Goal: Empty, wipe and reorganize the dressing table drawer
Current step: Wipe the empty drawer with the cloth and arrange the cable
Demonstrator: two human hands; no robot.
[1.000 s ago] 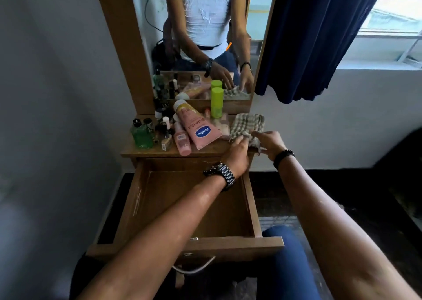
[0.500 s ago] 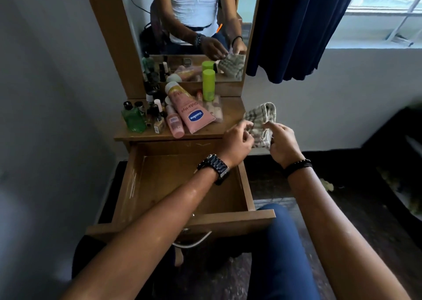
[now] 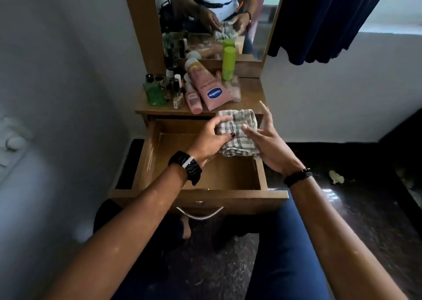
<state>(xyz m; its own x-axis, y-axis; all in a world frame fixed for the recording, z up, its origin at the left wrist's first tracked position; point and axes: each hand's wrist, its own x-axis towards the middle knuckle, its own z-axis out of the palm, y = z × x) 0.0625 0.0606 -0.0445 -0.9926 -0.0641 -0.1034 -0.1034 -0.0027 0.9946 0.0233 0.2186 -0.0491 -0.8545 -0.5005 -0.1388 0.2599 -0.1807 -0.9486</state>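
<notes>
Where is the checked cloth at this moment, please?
The checked cloth is held between both hands above the open drawer's far right corner, just before the tabletop edge.

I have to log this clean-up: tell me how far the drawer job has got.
Emptying looks done: the drawer shows bare wood, and the bottles and tubes stand on the tabletop. In hand: the left hand grips the checked cloth, with the right hand against it. Wiping and putting things back remain.

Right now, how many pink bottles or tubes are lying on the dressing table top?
2: the large pink Vaseline lotion tube lying near the middle, and a small pink bottle touching its left side by the front edge. The blurred clutter behind could hide more.
</notes>
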